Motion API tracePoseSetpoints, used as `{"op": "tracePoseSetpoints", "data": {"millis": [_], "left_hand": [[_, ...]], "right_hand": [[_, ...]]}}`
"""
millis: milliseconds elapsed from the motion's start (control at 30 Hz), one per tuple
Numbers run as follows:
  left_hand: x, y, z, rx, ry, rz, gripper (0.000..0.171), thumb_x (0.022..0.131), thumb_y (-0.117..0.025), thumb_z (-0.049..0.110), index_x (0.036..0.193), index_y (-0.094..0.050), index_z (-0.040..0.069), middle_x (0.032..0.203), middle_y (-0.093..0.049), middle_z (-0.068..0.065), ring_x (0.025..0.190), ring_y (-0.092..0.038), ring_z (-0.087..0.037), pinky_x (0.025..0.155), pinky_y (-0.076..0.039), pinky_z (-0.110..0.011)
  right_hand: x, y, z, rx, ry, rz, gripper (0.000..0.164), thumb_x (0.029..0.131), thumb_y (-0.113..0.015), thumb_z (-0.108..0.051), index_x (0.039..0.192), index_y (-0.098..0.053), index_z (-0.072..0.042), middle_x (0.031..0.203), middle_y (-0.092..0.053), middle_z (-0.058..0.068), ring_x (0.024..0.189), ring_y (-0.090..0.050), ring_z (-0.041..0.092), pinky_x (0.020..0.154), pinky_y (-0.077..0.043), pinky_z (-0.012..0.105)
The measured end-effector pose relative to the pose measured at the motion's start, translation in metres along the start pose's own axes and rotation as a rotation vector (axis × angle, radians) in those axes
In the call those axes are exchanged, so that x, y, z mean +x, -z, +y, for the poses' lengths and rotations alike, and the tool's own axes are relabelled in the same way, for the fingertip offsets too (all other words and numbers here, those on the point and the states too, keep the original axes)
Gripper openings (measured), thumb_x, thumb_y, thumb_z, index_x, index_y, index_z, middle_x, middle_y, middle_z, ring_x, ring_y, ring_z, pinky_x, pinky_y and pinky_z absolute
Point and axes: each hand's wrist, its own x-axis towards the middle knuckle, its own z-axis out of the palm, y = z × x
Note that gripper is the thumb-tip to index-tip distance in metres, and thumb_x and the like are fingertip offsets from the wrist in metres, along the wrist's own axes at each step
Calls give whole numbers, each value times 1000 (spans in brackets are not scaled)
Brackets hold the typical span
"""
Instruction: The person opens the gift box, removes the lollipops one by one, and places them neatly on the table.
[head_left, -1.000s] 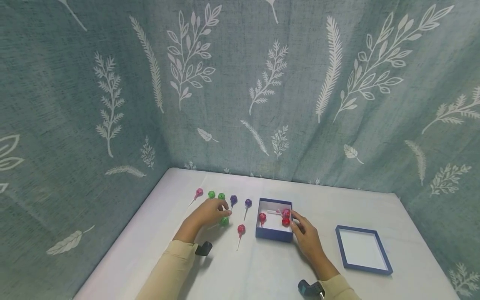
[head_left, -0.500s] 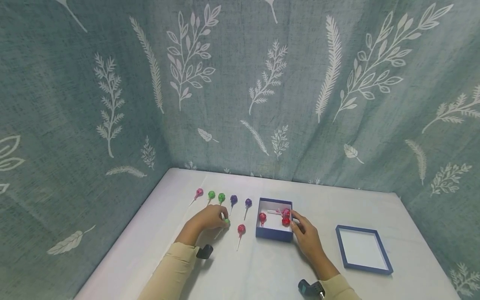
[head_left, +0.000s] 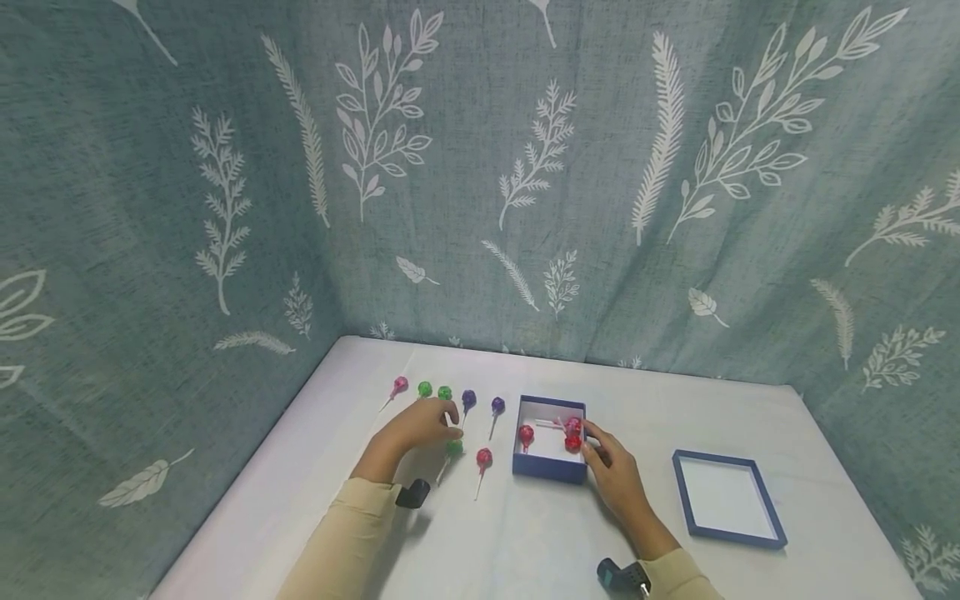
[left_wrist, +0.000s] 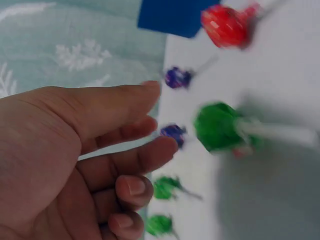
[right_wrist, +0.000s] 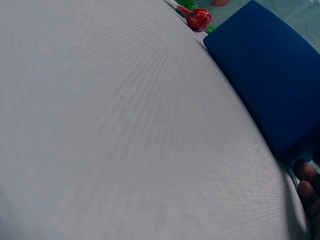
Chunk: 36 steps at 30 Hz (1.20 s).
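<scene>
My left hand (head_left: 423,423) hovers over the table, thumb and fingers apart with nothing between them. Just past its fingertips lies a green lollipop (left_wrist: 217,125), its white stick pointing back toward me. To the right of that one is a red lollipop (head_left: 483,457). My right hand (head_left: 615,471) touches the right wall of a blue box (head_left: 549,469), its fingers relaxed against the side. Inside the box are a red lollipop (head_left: 527,434) at the left and a second red one (head_left: 573,442) beside a pink lollipop at the right.
Along the back lie a pink lollipop (head_left: 401,384), two green lollipops (head_left: 425,389) and two purple lollipops (head_left: 498,406). A blue-rimmed lid (head_left: 735,539) with a white inside lies at the right of the white table. Patterned curtains (head_left: 465,208) stand behind and at the sides.
My left hand pinched the green lollipop half a second ago and has let it go, lifting slightly away. Its stick now points nearer to me. My right hand and the box stayed put.
</scene>
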Motion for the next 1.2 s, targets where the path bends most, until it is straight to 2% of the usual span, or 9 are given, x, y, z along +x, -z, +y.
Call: {"op": "tracePoseSetpoints", "data": {"millis": [167, 367, 467, 600, 700, 833, 933, 1067, 1200], "left_hand": [[11, -2, 21, -10, -75, 15, 14, 89, -72, 28, 94, -68, 15, 80, -61, 5, 70, -57, -12, 63, -49, -31], [18, -9, 56, -42, -165, 16, 8, 91, -69, 27, 93, -69, 19, 83, -62, 9, 76, -58, -10, 69, -50, -30], [23, -14, 72, -50, -247, 37, 5, 91, -69, 24, 91, -69, 18, 82, -63, 12, 77, -58, -7, 71, -50, -29], [31, -22, 90, -42, -342, 42, 4, 92, -68, 21, 89, -70, 18, 78, -62, 15, 73, -57, -4, 67, -49, -24], [38, -26, 103, -26, -397, 44, 5, 93, -67, 22, 92, -70, 19, 75, -61, 15, 68, -56, -2, 65, -48, -22], [48, -30, 118, -25, -427, 63, 9, 93, -67, 23, 97, -72, 16, 80, -63, 13, 68, -56, -1, 67, -48, -21], [55, -34, 127, -39, -410, 55, 13, 94, -66, 26, 100, -72, 16, 85, -65, 13, 73, -58, -2, 70, -49, -22], [64, -40, 133, -9, -397, 36, 18, 95, -65, 29, 106, -72, 15, 94, -68, 10, 81, -61, -4, 75, -50, -24], [69, -45, 134, 67, -412, 8, 20, 94, -66, 21, 111, -73, 14, 99, -71, 7, 75, -59, -3, 72, -48, -22]], "right_hand": [[-1, 1, -1, 8, -28, -14, 41, 99, -56, -23, 139, -55, -16, 132, -59, 8, 96, -62, 22, 87, -49, 46], [-4, 1, -1, 26, -28, -16, 40, 101, -52, -25, 139, -55, -15, 134, -57, 10, 122, -54, 31, 98, -42, 51], [-4, 2, -1, 52, -27, -15, 39, 103, -48, -28, 139, -55, -15, 135, -56, 10, 120, -56, 31, 94, -45, 50], [-4, 3, 1, 54, -34, -18, 40, 104, -45, -31, 139, -55, -16, 135, -56, 10, 111, -60, 27, 85, -51, 45], [-3, 3, 2, 50, -26, -12, 40, 104, -45, -31, 139, -55, -15, 135, -56, 10, 114, -59, 27, 85, -51, 44], [-3, 4, 2, 65, -16, -7, 39, 104, -46, -30, 139, -55, -15, 135, -57, 10, 113, -60, 26, 85, -51, 44], [-5, 3, 2, 71, -7, -9, 39, 103, -47, -28, 139, -55, -15, 133, -58, 10, 108, -62, 25, 85, -51, 45], [-4, 2, 2, 68, 15, -4, 39, 103, -47, -30, 138, -56, -16, 132, -59, 9, 110, -61, 28, 86, -50, 47], [-2, 3, 1, 65, 23, 1, 39, 103, -47, -32, 138, -56, -16, 131, -59, 9, 106, -63, 27, 81, -53, 41]]}}
